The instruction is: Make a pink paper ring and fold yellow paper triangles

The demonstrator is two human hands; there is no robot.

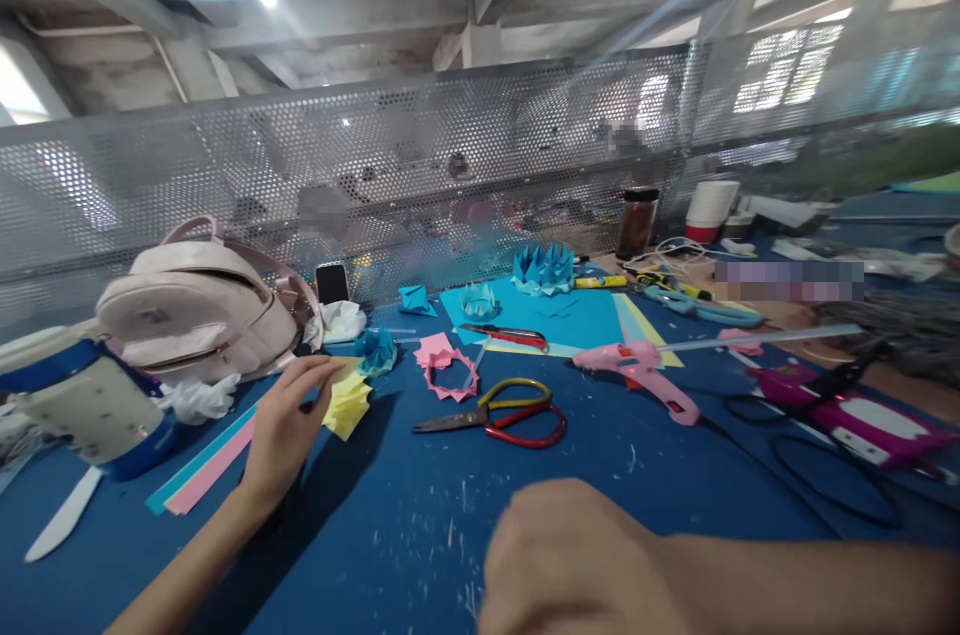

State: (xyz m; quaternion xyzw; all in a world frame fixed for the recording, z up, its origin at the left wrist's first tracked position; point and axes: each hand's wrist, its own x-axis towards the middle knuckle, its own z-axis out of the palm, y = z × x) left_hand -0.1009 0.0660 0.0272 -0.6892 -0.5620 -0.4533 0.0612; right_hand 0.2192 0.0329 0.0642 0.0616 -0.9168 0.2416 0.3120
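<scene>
Yellow folded paper [347, 407]: on the worktop [420, 515], just beside the left hand [285, 425]; contact cannot be determined.
Left hand: fingers bent; whether they pinch anything cannot be determined.
Right hand [574, 555]: blurred, above the near worktop; finger state cannot be determined.
Scissors [481, 414]: right of the yellow paper, near a pink folded-paper ring [431, 383].
Glue gun [637, 358]: farther right, clear glue stick [772, 337] projecting from its rear.

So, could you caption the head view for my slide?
Left hand near folded yellow paper, blurred right hand in the foreground, pink plastic glue gun on the blue tabletop.
</scene>
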